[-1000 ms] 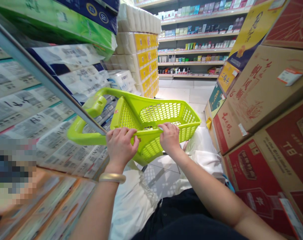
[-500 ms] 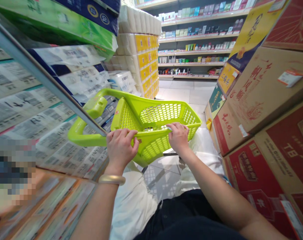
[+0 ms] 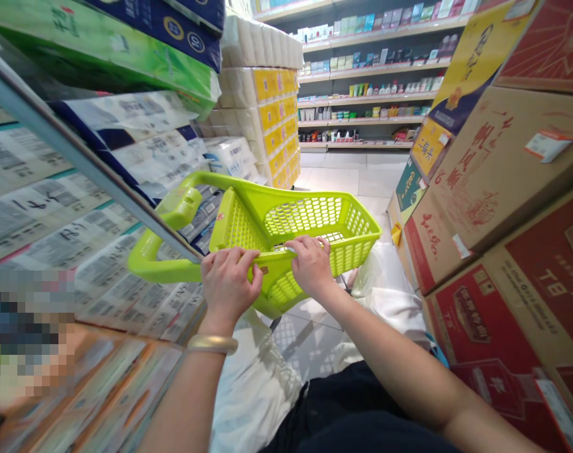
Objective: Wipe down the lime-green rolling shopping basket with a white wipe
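Because the lime-green perforated plastic shopping basket [image 3: 310, 217] sits out in front of the body, the left hand [image 3: 228, 283] and right hand [image 3: 311, 265] curl their fingers closed over its near rim, steadying it between plastic-wrapped toilet-roll packs [image 3: 126, 123] and brown cardboard cartons [image 3: 499, 182].

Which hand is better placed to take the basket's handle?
Left, probably. The left hand grips the rim of the green basket right beside the handle. The right hand holds the rim farther along, with the left hand between it and the handle.
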